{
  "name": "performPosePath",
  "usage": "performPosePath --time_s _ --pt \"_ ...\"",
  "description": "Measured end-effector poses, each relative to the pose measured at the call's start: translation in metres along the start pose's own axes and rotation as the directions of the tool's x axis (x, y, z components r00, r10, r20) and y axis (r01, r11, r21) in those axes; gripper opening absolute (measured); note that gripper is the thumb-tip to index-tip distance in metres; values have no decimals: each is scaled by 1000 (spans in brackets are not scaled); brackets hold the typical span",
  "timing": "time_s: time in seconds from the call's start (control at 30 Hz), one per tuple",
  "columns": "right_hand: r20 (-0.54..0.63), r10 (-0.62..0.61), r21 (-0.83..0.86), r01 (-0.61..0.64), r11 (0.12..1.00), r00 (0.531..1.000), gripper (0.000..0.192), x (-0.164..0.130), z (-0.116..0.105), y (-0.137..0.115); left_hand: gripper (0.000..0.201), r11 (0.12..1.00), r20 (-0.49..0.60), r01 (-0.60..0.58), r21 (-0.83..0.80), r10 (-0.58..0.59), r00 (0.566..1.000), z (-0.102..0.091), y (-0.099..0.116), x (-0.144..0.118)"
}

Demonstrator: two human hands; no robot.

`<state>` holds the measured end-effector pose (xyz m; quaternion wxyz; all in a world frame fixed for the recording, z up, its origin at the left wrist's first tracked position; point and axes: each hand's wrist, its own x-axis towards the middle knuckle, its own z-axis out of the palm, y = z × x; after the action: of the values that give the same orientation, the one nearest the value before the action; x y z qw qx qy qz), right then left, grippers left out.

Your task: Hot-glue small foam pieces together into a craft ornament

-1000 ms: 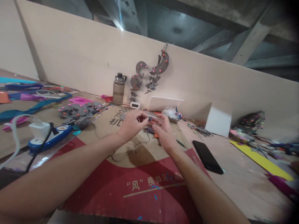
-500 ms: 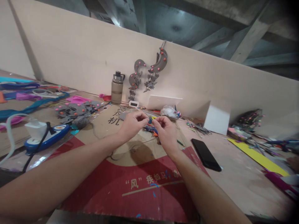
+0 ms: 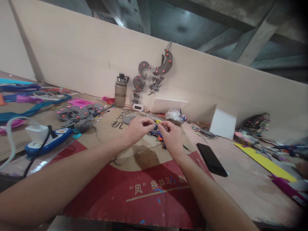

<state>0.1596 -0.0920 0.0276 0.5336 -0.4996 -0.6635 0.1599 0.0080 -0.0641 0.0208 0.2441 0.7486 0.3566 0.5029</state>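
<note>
Small blue piece point(image 3: 155, 127) pinched between both hands, above the cardboard point(image 3: 134, 179) on the bench point(image 3: 240, 179). Left hand point(image 3: 137, 129) and right hand point(image 3: 171, 136) each closed on it at the fingertips. Loose bits point(image 3: 156, 134) directly below. Risk: such a tiny piece could slip from the pinch and vanish among them. Phone point(image 3: 211, 159) to the right.
</note>
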Motion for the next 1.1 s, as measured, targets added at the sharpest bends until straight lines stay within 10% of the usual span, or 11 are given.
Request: performPosePath --time_s 0.23,0.63,0.83,1.1 --pt "29 98 -15 -97 995 995 18 6 -2 3 26 994 276 86 -62 -66 959 -11 -4 9" --pt "79 -212 -413 226 882 974 10 0 5 14 16 967 139 -64 247 30 990 -5 6 1" --pt "135 -223 -302 255 919 965 17 0 5 17 12 929 89 -98 357 70 994 -5 -2 4" --pt "187 -225 -170 257 951 956 20 -2 9 19 9 987 -61 147 65 -143 988 -16 -18 13"
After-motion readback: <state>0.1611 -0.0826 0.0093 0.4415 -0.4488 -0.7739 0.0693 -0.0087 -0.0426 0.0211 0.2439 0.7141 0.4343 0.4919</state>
